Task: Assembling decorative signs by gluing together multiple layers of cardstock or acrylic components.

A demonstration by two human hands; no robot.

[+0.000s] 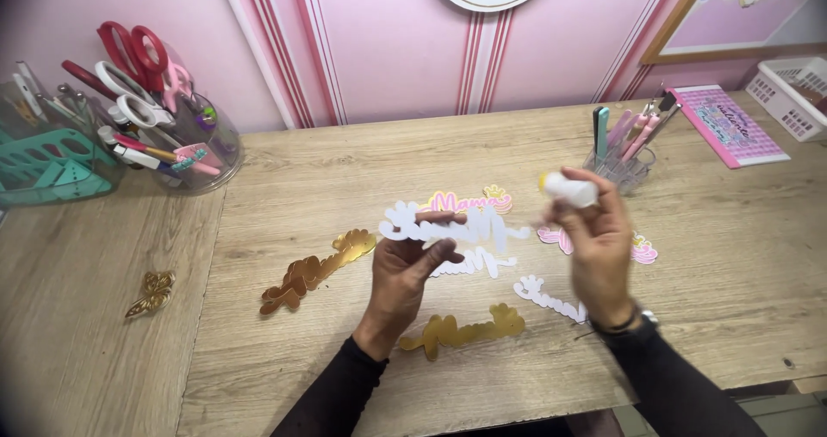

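Observation:
My left hand (pixel 405 273) pinches a white paper cutout of cursive lettering (pixel 482 226), held level above the wooden desk (pixel 345 170). My right hand (pixel 599 247) grips a small white glue bottle (pixel 570 189) with a yellow tip, raised just right of the cutout. Under the held piece lies a pink and yellow lettering cutout (pixel 469 200). Gold mirror cutouts rest at the left (pixel 314 271) and near my left wrist (pixel 465 329). More white cutouts lie beneath my hands (pixel 543 297), and a pink one (pixel 642 249) is partly hidden behind my right hand.
A clear round pot of scissors and pens (pixel 168 118) and a teal organiser (pixel 47 157) stand at the back left. A clear pen holder (pixel 624 157), a pink notebook (pixel 728 125) and a white basket (pixel 797 92) sit at the back right. A gold butterfly (pixel 152 292) lies far left.

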